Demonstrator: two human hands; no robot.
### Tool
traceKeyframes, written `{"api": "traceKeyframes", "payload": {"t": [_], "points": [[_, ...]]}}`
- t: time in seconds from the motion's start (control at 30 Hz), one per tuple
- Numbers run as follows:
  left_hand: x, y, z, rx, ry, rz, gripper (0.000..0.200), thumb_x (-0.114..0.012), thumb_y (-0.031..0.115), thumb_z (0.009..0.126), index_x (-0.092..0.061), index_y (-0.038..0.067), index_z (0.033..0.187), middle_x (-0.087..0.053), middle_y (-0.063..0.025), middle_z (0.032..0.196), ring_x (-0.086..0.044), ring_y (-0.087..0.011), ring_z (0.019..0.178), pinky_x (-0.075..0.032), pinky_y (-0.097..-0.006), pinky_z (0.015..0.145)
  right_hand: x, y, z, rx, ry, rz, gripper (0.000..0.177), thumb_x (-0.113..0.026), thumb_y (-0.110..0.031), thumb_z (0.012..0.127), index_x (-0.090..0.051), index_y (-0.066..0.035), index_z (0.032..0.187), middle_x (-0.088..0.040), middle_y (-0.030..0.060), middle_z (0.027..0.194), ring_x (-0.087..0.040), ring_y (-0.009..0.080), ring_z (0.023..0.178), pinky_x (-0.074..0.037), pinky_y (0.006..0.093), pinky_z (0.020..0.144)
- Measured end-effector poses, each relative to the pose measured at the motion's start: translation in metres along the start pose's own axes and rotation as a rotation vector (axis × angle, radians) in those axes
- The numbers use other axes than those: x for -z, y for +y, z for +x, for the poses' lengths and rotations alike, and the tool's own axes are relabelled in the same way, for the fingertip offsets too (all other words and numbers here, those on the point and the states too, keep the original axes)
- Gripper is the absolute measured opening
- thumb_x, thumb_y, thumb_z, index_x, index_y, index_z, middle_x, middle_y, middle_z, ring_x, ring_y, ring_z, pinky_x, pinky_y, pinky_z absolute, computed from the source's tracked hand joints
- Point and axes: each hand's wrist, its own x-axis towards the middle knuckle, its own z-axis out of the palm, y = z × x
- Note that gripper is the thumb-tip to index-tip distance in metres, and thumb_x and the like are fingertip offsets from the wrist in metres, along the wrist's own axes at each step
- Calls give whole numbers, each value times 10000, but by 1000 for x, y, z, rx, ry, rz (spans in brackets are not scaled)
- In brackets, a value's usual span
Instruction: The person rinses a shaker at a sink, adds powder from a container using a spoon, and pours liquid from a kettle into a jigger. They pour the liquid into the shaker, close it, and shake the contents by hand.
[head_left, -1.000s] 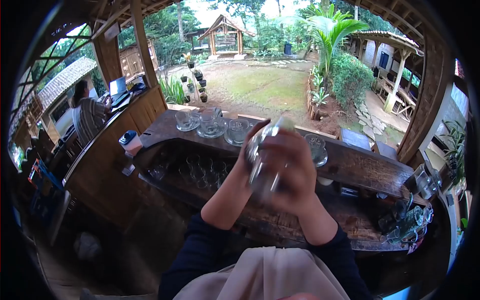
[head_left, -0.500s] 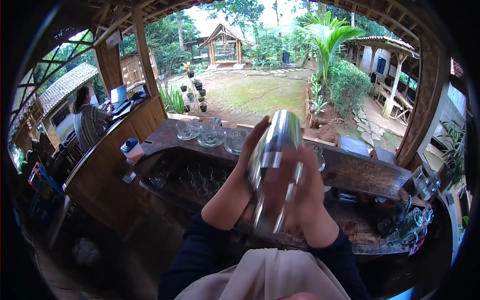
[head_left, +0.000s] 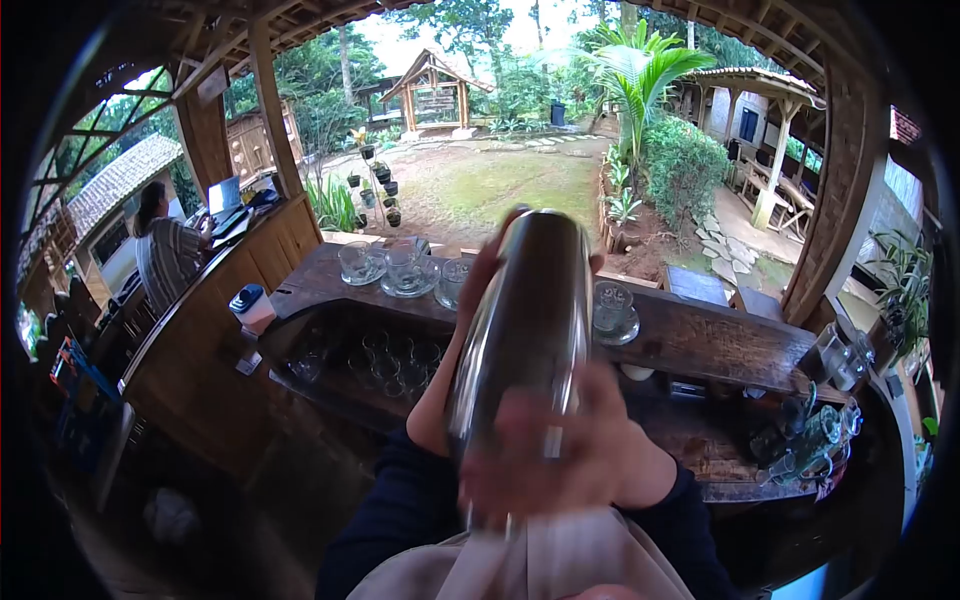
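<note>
Between my hands, tilted in front of my chest, is a shiny metal cocktail shaker (head_left: 535,290), smeared by motion. My right hand (head_left: 560,440) wraps round its lower, nearer part, the fingers blurred across the front. Along the left side and far end, my left hand (head_left: 482,275) grips the shaker, partly hidden behind it. Behind the shaker on the wooden counter stand glass cups on saucers (head_left: 408,270), with another glass cup and saucer (head_left: 614,312) just right of it.
Glasses (head_left: 392,360) stand on the shelf under the counter (head_left: 700,335). A lidded container (head_left: 252,308) sits at the left corner. Glass jugs and mugs (head_left: 815,435) crowd the right end. A person (head_left: 170,240) sits by a laptop (head_left: 224,195) at the left.
The shaker has come closer to me and looks larger. My right hand has dropped lower and nearer to my chest. The view has shifted slightly.
</note>
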Motion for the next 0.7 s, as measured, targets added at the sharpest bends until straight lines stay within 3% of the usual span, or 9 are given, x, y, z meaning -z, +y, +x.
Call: {"api": "traceKeyframes", "payload": {"t": [0.07,0.13,0.2,0.27,0.33,0.4,0.53,0.6,0.7], "points": [[9,-15,5,-311,-376,125,470,-525,426,909,-375,244,1316,-529,-262,1198,-612,-392,989,-556,-514,757,0,-3,-6,491,277,125,253,-719,-252,664,-653,-166,893,-629,-4,1048,-570,255,1057,-411,519,886],[38,1,2,-152,-120,257,513,-524,473,899,-422,162,1295,-559,-231,1158,-624,-358,968,-557,-480,772,-10,-4,-28,-54,200,173,270,-725,-251,668,-658,-153,910,-631,35,1066,-595,237,1033,-424,470,900],[68,24,7,191,195,-24,503,-507,454,898,-535,17,1145,-609,-178,1050,-639,-286,906,-553,-406,782,-39,50,-33,-105,153,131,329,-749,-255,642,-659,-139,936,-622,82,1100,-607,232,1016,-426,460,907],[101,15,9,-168,277,159,433,-496,411,903,-563,27,1092,-612,-177,1040,-634,-278,920,-544,-416,802,-63,57,-27,-745,252,394,344,-752,-261,648,-657,-127,950,-606,100,1126,-588,251,1046,-416,488,915],[97,14,9,-298,452,466,442,-474,387,912,-552,11,1133,-606,-185,1075,-624,-280,955,-530,-428,838,-52,51,-22,-539,239,331,326,-752,-263,658,-659,-143,946,-609,85,1124,-584,243,1054,-408,493,925],[41,22,-1,252,143,-143,487,-467,382,913,-503,3,1217,-597,-197,1108,-620,-291,982,-521,-436,858,-23,23,-7,-193,176,195,303,-748,-259,667,-660,-184,946,-620,52,1110,-577,230,1068,-393,485,949],[64,12,3,-312,-575,386,623,-488,489,887,-443,21,1296,-486,-235,1288,-526,-392,1126,-486,-488,915,-11,7,-16,-31,104,237,324,-743,-272,664,-659,-215,972,-622,28,1115,-567,234,1086,-380,485,966],[33,15,-11,110,-187,-86,624,-481,516,881,-465,19,1258,-532,-216,1220,-543,-367,1109,-491,-477,914,-16,8,-35,-52,85,345,348,-740,-291,663,-656,-221,994,-615,22,1133,-559,241,1097,-372,497,968],[102,19,1,34,267,121,517,-436,474,904,-537,34,1155,-605,-182,1101,-612,-295,987,-508,-463,872,-51,49,-40,-214,157,211,374,-713,-338,670,-662,-160,995,-622,68,1111,-560,262,1096,-393,512,945]]}}
